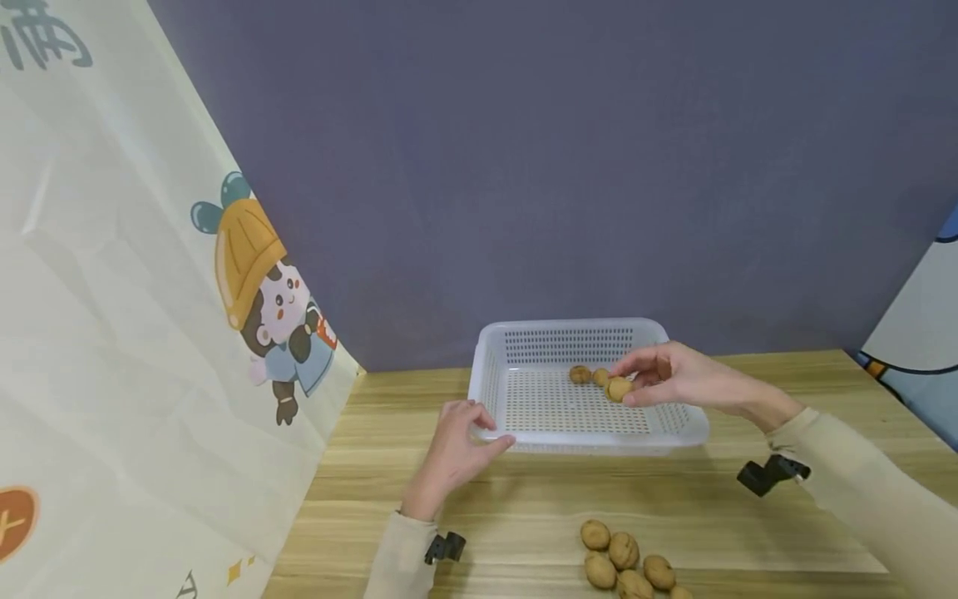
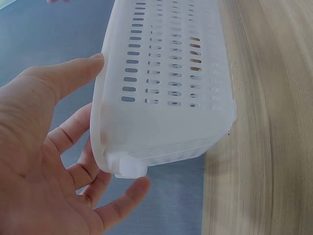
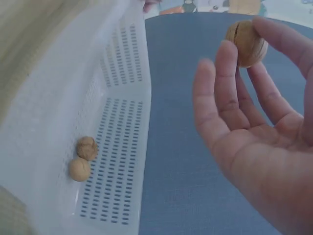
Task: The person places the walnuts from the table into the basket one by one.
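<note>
A white plastic basket (image 1: 576, 438) with slotted walls stands on the table. My left hand (image 1: 458, 445) holds its near left corner, the thumb (image 2: 80, 73) against the rim and other fingers around the corner. My right hand (image 1: 684, 381) is over the basket's right part, pinching a walnut (image 3: 246, 43) between thumb and fingertips. Two more walnuts, one darker (image 3: 87, 148) and one paler (image 3: 79, 169), lie together on the basket floor. Through the basket's slots in the left wrist view, small patches of brown show.
Several walnuts (image 1: 624, 551) lie in a cluster on the wooden table (image 1: 748, 532), in front of the basket. Behind the basket rises a dark blue-grey surface (image 1: 554, 166). A pale sheet with cartoon prints (image 1: 120, 249) stands at the left.
</note>
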Available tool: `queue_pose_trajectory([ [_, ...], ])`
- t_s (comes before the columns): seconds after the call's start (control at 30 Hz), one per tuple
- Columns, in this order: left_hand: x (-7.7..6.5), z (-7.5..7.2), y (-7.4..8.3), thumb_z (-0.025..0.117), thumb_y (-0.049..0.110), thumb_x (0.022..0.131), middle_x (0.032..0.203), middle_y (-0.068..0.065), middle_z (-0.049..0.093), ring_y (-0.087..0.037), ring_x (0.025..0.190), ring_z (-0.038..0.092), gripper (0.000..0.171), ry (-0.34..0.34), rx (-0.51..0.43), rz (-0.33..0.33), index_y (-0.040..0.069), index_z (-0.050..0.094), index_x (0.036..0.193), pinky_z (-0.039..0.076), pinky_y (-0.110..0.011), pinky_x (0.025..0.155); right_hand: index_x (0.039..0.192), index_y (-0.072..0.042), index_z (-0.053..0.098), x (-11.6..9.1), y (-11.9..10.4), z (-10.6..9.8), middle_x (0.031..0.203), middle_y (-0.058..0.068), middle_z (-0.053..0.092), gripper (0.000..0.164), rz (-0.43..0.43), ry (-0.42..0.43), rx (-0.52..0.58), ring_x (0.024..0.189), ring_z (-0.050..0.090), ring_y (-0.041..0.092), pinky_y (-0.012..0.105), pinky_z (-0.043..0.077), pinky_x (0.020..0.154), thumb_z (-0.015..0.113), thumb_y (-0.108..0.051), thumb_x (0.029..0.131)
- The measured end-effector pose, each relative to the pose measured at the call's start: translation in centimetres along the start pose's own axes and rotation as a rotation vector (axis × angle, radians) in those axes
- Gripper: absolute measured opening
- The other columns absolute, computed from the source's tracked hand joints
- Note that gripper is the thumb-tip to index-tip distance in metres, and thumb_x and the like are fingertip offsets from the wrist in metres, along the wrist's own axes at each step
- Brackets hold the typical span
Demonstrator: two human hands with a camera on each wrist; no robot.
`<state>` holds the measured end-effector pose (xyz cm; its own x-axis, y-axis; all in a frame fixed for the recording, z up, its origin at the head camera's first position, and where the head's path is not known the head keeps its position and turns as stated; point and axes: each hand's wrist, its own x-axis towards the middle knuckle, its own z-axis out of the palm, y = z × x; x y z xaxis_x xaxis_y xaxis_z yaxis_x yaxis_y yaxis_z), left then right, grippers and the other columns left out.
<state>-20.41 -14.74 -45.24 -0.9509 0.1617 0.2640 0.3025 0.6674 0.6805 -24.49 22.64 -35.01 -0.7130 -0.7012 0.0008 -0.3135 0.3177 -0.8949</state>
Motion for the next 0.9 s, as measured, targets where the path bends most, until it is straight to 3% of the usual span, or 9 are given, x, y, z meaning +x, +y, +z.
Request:
queue_pose_trajectory([
  [0.17, 0.0, 0.1, -0.1, 0.089, 0.035, 0.083, 0.105, 0.0, 0.07, -0.028, 0.128, 0.05, 0.031, 0.005, 0.012, 0.002, 0.02, 0.063, 0.086, 0.045, -0.055, 0.108, 0.138, -0.001, 0.063, 3.1, -0.6, -1.0, 0.124, 0.01, 0.073, 0.047, 0.08, 0.055, -0.048, 0.106, 0.073, 0.019, 0.036, 0.06, 0.092, 0.077, -0.022, 0.099],
  [0.4, 0.0, 0.1, -0.1, 0.089, 0.035, 0.083, 0.106, 0.0, 0.07, -0.028, 0.127, 0.05, 0.031, 0.007, 0.01, 0.005, 0.02, 0.063, 0.086, 0.046, -0.055, 0.107, 0.141, -0.01, 0.062, 7.0, 0.0, -2.6, 0.137, 0.01, 0.068, 0.05, 0.134, 0.116, -0.077, 0.13, 0.062, 0.025, 0.044, 0.054, 0.105, 0.076, -0.032, 0.099],
  [0.5, 0.0, 0.0, -0.1, 0.089, 0.034, 0.083, 0.104, 0.001, 0.07, -0.028, 0.127, 0.05, 0.03, 0.011, 0.01, 0.007, 0.02, 0.062, 0.085, 0.045, -0.053, 0.107, 0.141, -0.011, 0.063, 8.7, 0.4, -3.1, 0.137, 0.01, 0.068, 0.051, 0.155, 0.141, -0.059, 0.128, 0.063, 0.027, 0.042, 0.057, 0.103, 0.078, -0.034, 0.098],
  [0.7, 0.0, -0.1, -0.1, 0.09, 0.032, 0.083, 0.103, 0.001, 0.07, -0.028, 0.126, 0.051, 0.03, 0.018, 0.007, 0.019, 0.02, 0.063, 0.085, 0.045, -0.053, 0.107, 0.141, -0.005, 0.06, 11.2, 1.8, -3.8, 0.136, 0.012, 0.068, 0.053, 0.195, 0.189, 0.072, 0.115, 0.07, 0.017, 0.036, 0.06, 0.1, 0.08, -0.027, 0.096],
  [0.8, 0.0, 0.0, -0.1, 0.089, 0.033, 0.084, 0.103, 0.001, 0.07, -0.027, 0.126, 0.05, 0.03, 0.009, 0.004, 0.017, 0.02, 0.062, 0.085, 0.045, -0.052, 0.107, 0.142, -0.006, 0.06, 11.7, 3.0, -3.9, 0.138, 0.012, 0.067, 0.054, 0.217, 0.2, 0.07, 0.115, 0.069, 0.018, 0.042, 0.058, 0.103, 0.079, -0.03, 0.097],
  [0.9, 0.1, 0.1, -0.1, 0.089, 0.034, 0.084, 0.104, 0.001, 0.07, -0.028, 0.127, 0.05, 0.03, 0.0, 0.005, 0.008, 0.021, 0.063, 0.085, 0.045, -0.053, 0.108, 0.144, -0.008, 0.059, 12.3, 4.4, -3.6, 0.145, 0.015, 0.062, 0.057, 0.239, 0.199, 0.042, 0.125, 0.064, 0.027, 0.051, 0.054, 0.108, 0.079, -0.034, 0.098],
])
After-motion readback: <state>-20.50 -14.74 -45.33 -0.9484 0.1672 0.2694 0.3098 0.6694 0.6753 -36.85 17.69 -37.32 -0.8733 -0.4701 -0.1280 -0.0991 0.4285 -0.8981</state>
